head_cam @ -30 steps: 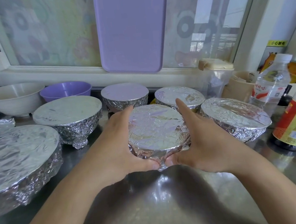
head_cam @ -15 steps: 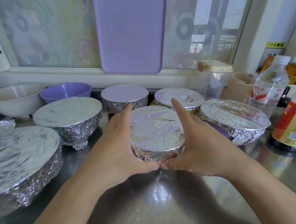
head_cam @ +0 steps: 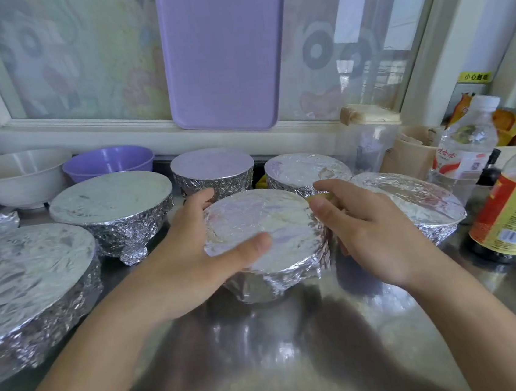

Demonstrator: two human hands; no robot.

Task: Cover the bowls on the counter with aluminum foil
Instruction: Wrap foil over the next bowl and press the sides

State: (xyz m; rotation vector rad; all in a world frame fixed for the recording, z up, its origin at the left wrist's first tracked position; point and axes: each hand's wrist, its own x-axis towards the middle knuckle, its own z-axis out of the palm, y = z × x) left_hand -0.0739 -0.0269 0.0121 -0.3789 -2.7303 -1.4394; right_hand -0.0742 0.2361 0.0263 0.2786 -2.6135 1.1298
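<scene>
Left hand (head_cam: pixel 192 250) grips the foil-wrapped bowl (head_cam: pixel 272 225); right hand (head_cam: pixel 365 225) hovers beside it, fingers relaxed.

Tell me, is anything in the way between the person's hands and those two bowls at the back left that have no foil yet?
Yes. The white bowl and purple bowl stand bare by the window ledge. Between them and the left hand sits a foil-wrapped bowl; the right hand would also have to pass over the wrapped bowl in front.

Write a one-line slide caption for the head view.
Left hand holds a foil-wrapped bowl on the steel counter; right hand hovers beside it.
</scene>
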